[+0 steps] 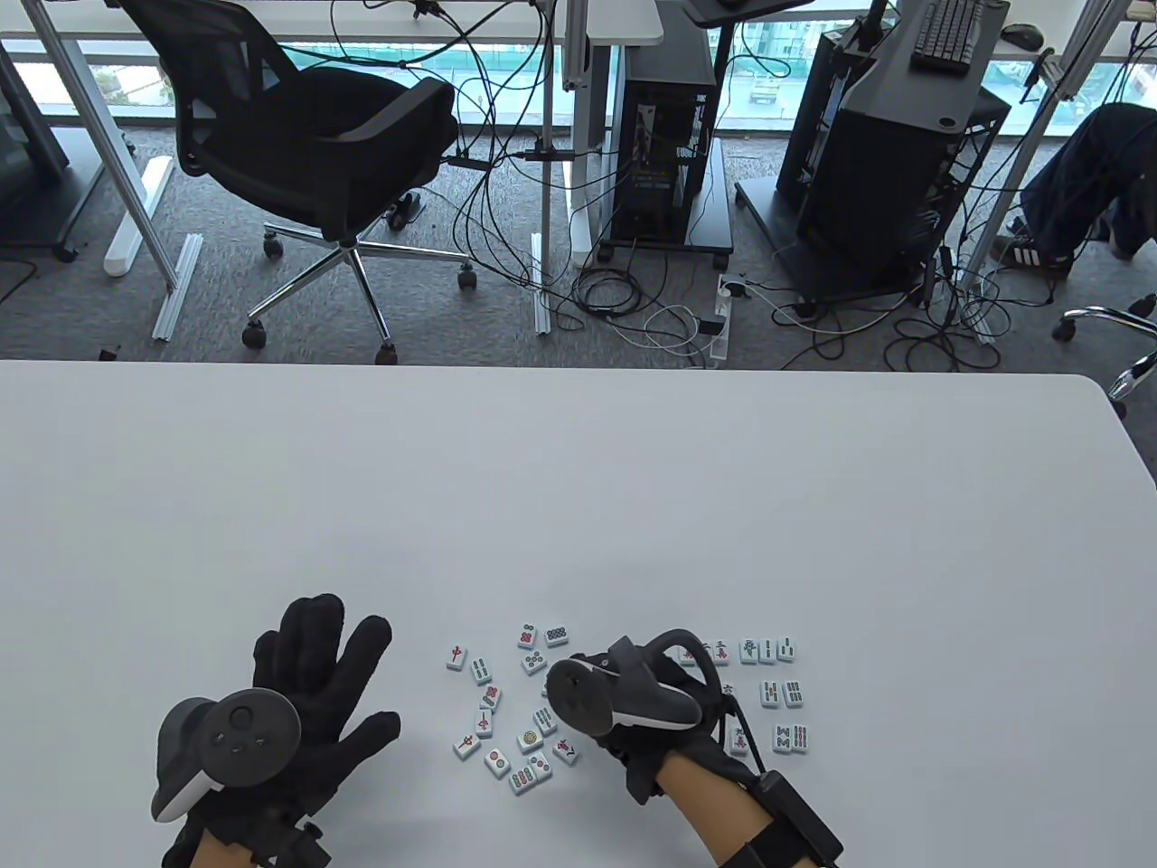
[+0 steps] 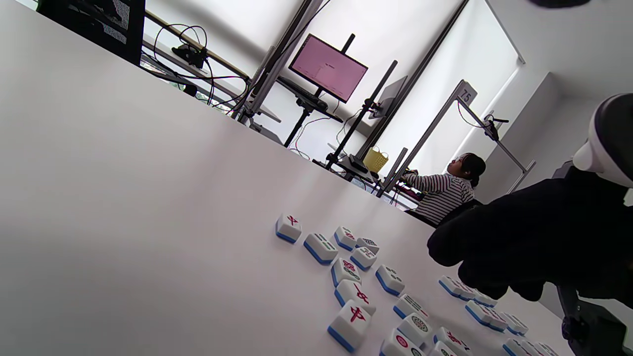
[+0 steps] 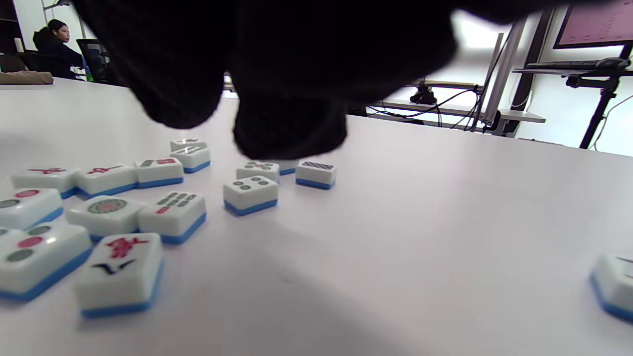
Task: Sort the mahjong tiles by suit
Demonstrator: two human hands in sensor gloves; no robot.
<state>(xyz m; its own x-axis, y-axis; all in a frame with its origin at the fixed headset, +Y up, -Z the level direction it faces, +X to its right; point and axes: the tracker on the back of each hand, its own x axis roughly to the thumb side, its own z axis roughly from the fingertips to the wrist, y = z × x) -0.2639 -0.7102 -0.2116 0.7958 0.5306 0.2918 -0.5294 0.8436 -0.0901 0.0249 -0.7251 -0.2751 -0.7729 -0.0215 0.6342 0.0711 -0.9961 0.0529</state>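
Table view, left hand (image 1: 307, 687) flat, fingers (image 1: 312, 624) splayed, right hand (image 1: 660, 705) above tiles (image 1: 515, 714)

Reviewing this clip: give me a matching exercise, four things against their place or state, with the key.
Things:
1. left hand
2. right hand
3. tidy tile rows
4. red-character tile

Places or states:
A. right of the right hand
B. fingers spread, left of the tiles
C. between the loose cluster and the rows
D. upper left edge of the loose cluster

Pairs: 1-B, 2-C, 3-A, 4-D
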